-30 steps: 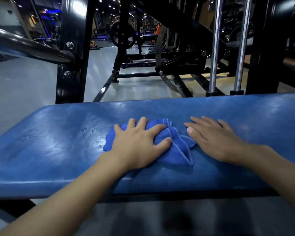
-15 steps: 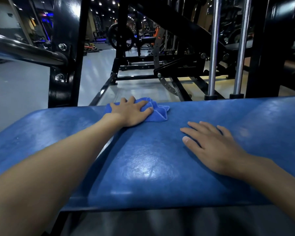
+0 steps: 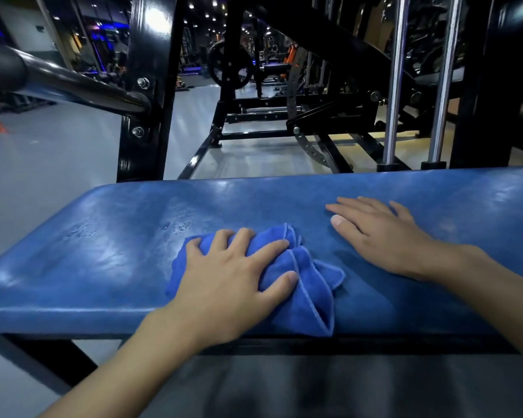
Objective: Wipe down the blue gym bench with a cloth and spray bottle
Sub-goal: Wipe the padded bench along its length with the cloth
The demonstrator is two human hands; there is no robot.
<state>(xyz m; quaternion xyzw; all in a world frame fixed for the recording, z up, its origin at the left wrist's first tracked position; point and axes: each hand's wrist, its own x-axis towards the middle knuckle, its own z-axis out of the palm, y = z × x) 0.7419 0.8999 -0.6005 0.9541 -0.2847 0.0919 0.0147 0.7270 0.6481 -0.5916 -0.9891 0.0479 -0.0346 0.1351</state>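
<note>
The blue padded gym bench runs across the view in front of me. A bunched blue cloth lies near its front edge at the middle. My left hand presses on the cloth with fingers spread and curled over its folds. My right hand rests flat on the bench pad to the right of the cloth, fingers straight. Small wet droplets sit on the pad just beyond the cloth. No spray bottle is in view.
A black steel upright with a horizontal bar stands behind the bench at left. Two chrome guide rods and a black machine frame stand behind it at right. Grey floor lies at left.
My left hand has drawn the cloth back from the far edge of the bench to the near edge. My right hand has stayed flat on the pad.
</note>
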